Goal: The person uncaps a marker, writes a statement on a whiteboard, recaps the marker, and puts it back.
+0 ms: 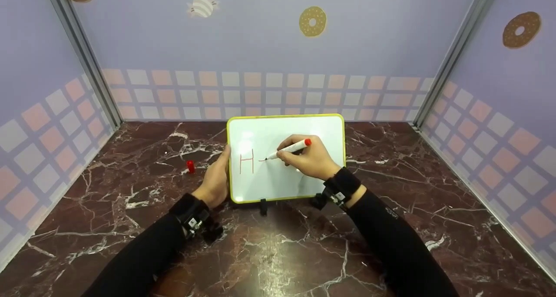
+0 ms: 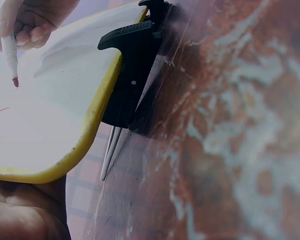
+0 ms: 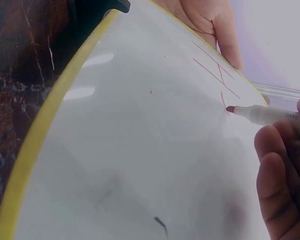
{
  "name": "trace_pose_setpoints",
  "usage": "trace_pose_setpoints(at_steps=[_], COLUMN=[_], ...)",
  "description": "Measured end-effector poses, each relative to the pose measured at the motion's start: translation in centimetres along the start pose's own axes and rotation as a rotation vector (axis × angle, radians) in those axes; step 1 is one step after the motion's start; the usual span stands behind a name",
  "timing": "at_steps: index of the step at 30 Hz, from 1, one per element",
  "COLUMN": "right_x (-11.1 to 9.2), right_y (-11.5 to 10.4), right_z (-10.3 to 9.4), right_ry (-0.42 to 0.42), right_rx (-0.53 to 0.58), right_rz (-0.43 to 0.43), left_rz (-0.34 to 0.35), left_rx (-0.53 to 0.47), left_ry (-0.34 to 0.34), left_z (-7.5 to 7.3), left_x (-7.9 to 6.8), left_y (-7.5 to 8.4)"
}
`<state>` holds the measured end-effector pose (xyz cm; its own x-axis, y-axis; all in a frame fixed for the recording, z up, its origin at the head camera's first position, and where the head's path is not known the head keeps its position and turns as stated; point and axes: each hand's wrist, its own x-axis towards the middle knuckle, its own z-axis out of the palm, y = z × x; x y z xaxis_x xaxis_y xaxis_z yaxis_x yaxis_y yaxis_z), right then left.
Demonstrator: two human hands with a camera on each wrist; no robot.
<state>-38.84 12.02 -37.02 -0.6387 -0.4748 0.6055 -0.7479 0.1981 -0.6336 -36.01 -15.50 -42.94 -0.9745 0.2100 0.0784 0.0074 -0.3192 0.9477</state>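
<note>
A small whiteboard (image 1: 282, 184) with a yellow frame stands tilted on black stand feet (image 1: 263, 206). My left hand (image 1: 216, 175) holds its left edge, the thumb along the frame and the other fingers hidden behind the board. Between thumb and fingers, my right hand (image 1: 310, 158) pinches a white marker (image 1: 292, 147) with a red end. The marker's tip (image 3: 230, 109) touches the board at the end of a short red stroke (image 3: 223, 99). Left of that stroke is a red letter H (image 1: 246, 159).
A red marker cap (image 1: 190, 166) stands on the dark marbled table (image 1: 130, 232), left of the left hand. Purple walls (image 1: 260, 45) with checkered bands enclose the back and sides. A thin stand leg (image 2: 110, 155) reaches the table behind the board.
</note>
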Motion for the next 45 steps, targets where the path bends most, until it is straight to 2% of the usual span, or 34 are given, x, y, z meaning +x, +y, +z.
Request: trace_pose_setpoints(at_steps=[4, 14, 37, 45], right_x=[0.05, 0.01, -0.05, -0.02], right_y=[0.01, 0.09, -0.22, -0.23], right_z=[-0.01, 0.10, 0.45, 0.63], right_ry=[0.003, 0.013, 0.043, 0.018], right_rx=[-0.002, -0.011, 0.018, -0.010], right_rz=[-0.004, 0.009, 0.007, -0.011], left_rz=[-0.001, -0.005, -0.005, -0.001], left_rx=[0.000, -0.005, 0.005, 0.007], left_ry=[0.019, 0.003, 0.039, 0.038], left_z=[-0.02, 0.07, 0.12, 0.12], left_x=[0.07, -0.05, -0.05, 0.00], left_y=[-0.04, 0.01, 0.03, -0.02])
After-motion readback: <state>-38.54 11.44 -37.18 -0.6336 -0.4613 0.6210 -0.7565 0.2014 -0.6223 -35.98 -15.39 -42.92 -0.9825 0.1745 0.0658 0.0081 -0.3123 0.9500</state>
